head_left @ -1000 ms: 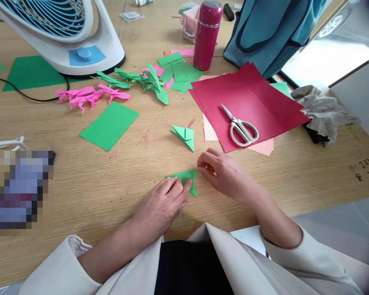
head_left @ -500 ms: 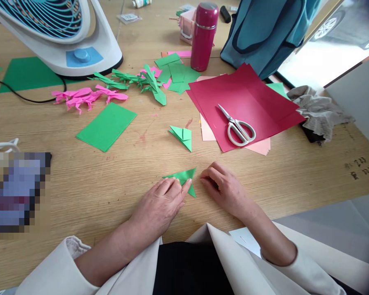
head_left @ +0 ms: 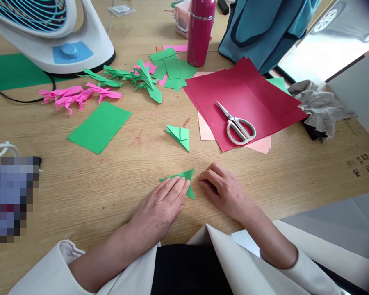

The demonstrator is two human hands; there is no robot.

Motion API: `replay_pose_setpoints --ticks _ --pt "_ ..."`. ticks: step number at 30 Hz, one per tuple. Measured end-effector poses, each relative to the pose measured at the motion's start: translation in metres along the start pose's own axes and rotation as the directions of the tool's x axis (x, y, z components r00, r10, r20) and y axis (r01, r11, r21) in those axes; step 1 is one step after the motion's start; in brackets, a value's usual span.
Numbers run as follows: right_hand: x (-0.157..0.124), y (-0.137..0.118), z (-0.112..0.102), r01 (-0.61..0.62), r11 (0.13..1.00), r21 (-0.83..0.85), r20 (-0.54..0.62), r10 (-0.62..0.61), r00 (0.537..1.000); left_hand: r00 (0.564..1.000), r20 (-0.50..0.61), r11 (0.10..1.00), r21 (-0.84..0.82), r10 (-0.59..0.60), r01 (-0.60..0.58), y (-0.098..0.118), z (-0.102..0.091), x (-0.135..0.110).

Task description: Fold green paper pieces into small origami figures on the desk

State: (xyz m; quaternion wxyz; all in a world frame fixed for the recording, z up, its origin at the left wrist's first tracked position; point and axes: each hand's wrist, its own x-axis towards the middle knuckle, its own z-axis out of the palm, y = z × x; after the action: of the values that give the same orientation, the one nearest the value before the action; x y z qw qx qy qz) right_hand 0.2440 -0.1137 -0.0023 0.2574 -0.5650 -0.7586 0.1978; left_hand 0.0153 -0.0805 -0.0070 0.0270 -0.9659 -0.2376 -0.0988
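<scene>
Here, your hands are apart. The left hand (head_left: 161, 205) lies palm down just below the middle of the frame, fingers flat on the folded green paper (head_left: 189, 174), pressing it to the table (head_left: 110, 192). The right hand (head_left: 224, 188) rests curled just to the right, off the paper; you cannot tell whether it pinches anything.

The paper sits partly under your left fingers, two pointed corners showing at its right end. Expect it to be very light, thin and springy at the folds, apt to slide on smooth wood and to crease or tear if tugged. Flat fingertips suit it best, or a light pinch at an exposed corner.

Above it, near the center, lies a smaller folded piece (head_left: 180, 137). Right of center, scissors (head_left: 230, 118) rest on red sheets (head_left: 258, 98). A green rectangle (head_left: 100, 127) lies left of center, with pink folded figures (head_left: 76, 96) farther up and the fan (head_left: 95, 49) upper left.
</scene>
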Motion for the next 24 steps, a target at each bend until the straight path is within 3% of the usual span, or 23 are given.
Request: replay_pose_setpoints --ticks 7,24 --pt "-0.0011 0.0002 0.0012 0.001 1.0 -0.017 0.015 -0.001 1.0 0.999 0.037 0.999 0.026 -0.032 0.031 0.004 0.0014 -0.0025" --pt "-0.0003 -0.0019 -0.0008 -0.007 0.999 -0.036 0.032 0.008 0.999 0.995 0.084 0.995 -0.086 -0.047 0.054 0.0033 0.0036 -0.0056"
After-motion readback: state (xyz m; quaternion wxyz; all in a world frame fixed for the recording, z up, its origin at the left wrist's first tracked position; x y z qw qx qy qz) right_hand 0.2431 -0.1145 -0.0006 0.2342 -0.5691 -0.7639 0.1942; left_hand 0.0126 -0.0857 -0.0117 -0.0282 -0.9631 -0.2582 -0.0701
